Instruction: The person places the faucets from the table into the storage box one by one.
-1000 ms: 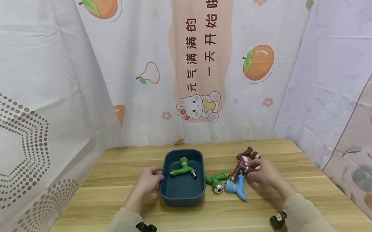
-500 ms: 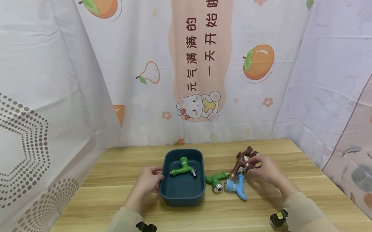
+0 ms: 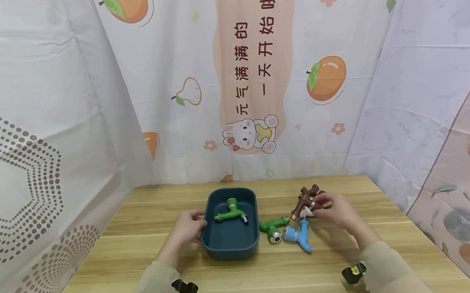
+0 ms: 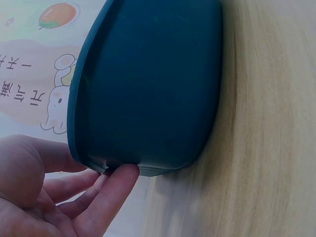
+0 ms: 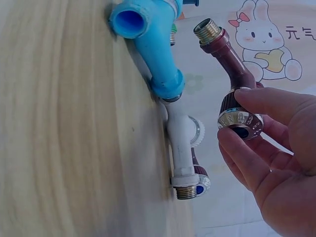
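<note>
In the head view my left hand [image 3: 187, 228] holds the left side of a dark teal plastic basin [image 3: 232, 247], its fingers at the wall and rim. A green tap [image 3: 233, 212] lies inside the basin. My right hand [image 3: 338, 211] pinches a dark brown tap [image 5: 238, 69] by its ribbed, silver-capped handle, thumb on one side and fingers on the other. In the right wrist view this tap is raised off the table, its brass threaded end pointing away from the hand. Under it lie a white tap [image 5: 181, 145] and a blue tap [image 5: 157, 52].
A second green tap [image 3: 273, 229] lies against the basin's right side. Another brown tap [image 3: 314, 190], partly hidden, lies behind the held one. The wooden table [image 3: 269, 280] meets a printed curtain [image 3: 202, 163] at the back.
My right hand has lifted the brown tap slightly up and away from the pile, uncovering the white tap below. The left hand and basin have stayed put.
</note>
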{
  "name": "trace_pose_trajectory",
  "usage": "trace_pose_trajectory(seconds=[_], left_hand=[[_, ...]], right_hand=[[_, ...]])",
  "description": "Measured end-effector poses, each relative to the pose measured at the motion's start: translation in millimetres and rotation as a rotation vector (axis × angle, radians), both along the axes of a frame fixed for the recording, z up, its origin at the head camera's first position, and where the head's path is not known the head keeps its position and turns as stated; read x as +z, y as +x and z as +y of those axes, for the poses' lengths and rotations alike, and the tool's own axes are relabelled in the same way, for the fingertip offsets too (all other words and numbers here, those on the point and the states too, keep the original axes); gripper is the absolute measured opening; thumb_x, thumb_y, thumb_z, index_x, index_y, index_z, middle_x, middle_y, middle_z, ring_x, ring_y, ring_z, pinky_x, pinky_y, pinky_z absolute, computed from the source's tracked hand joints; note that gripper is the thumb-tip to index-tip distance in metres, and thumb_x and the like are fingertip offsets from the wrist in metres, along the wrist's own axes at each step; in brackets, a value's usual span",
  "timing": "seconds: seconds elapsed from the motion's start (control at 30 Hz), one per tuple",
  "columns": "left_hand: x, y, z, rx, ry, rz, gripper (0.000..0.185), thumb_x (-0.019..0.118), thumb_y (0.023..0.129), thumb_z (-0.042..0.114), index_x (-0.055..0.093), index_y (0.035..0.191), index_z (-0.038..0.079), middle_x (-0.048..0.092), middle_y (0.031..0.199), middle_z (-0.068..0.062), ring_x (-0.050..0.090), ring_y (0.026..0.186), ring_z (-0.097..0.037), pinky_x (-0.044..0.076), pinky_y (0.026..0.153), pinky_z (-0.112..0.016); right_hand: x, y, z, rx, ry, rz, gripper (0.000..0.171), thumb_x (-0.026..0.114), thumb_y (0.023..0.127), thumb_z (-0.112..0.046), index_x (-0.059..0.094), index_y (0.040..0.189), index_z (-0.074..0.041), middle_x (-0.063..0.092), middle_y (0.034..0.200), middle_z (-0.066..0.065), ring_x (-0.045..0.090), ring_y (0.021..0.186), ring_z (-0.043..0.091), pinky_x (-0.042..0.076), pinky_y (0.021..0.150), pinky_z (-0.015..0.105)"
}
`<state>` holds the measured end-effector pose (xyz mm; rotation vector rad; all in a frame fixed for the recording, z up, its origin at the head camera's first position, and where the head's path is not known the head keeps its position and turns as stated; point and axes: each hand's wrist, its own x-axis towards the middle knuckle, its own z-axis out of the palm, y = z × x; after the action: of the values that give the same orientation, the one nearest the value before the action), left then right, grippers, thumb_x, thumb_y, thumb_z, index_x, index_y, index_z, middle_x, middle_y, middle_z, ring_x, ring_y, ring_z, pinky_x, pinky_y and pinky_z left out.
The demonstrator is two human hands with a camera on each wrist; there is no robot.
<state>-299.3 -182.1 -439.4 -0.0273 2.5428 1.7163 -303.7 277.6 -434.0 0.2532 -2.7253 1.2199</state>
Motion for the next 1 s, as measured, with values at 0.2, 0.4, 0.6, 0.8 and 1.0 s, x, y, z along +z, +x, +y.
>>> trace_pose_trajectory(seconds=[0.2,0.4,0.6,0.8,1.0], left_hand=[[1.2,1.6,0.3,-0.005,-0.001,0.001,0.044,0.060,0.096,0.001,0.058,0.139,-0.004,0.066,0.108,-0.018,0.069,0.074,-0.030,0.060,0.054,-0.042],[1.7,2.5,0.5,-0.007,-0.003,0.004,0.043,0.059,0.097,0.001,0.057,0.139,-0.004,0.066,0.107,-0.017,0.069,0.072,-0.029,0.060,0.054,-0.041],[0.9,1.9,0.8,-0.011,-0.002,0.004,0.044,0.059,0.096,0.000,0.056,0.140,-0.005,0.066,0.108,-0.019,0.069,0.072,-0.030,0.060,0.054,-0.041],[1.0,2.2,0.8,-0.010,0.001,-0.001,0.044,0.059,0.097,0.001,0.056,0.140,-0.004,0.065,0.110,-0.020,0.069,0.073,-0.030,0.060,0.055,-0.041],[0.5,1.7,0.6,-0.008,-0.003,0.001,0.044,0.059,0.097,0.002,0.057,0.140,-0.004,0.066,0.110,-0.020,0.069,0.073,-0.029,0.060,0.055,-0.041]], right_hand=[[7.0,3.1,-1.5,0.001,-0.013,-0.002,0.035,0.079,0.086,-0.011,0.069,0.118,-0.001,0.069,0.107,0.014,0.069,0.101,0.040,0.059,0.075,0.037],[10.6,4.6,-2.2,-0.008,-0.019,-0.014,0.034,0.079,0.087,-0.011,0.068,0.119,-0.002,0.069,0.109,0.013,0.068,0.105,0.040,0.059,0.072,0.036],[10.2,4.6,-2.5,-0.005,-0.032,-0.018,0.035,0.079,0.087,-0.011,0.068,0.119,-0.003,0.068,0.110,0.014,0.068,0.104,0.039,0.059,0.071,0.035],[11.6,4.8,-3.5,-0.001,-0.029,-0.013,0.037,0.079,0.088,-0.014,0.068,0.121,-0.003,0.068,0.115,0.017,0.064,0.112,0.044,0.059,0.073,0.037],[14.4,2.7,-5.2,0.005,-0.016,-0.001,0.039,0.080,0.087,-0.014,0.069,0.122,-0.002,0.069,0.112,0.014,0.065,0.109,0.043,0.058,0.071,0.036]])
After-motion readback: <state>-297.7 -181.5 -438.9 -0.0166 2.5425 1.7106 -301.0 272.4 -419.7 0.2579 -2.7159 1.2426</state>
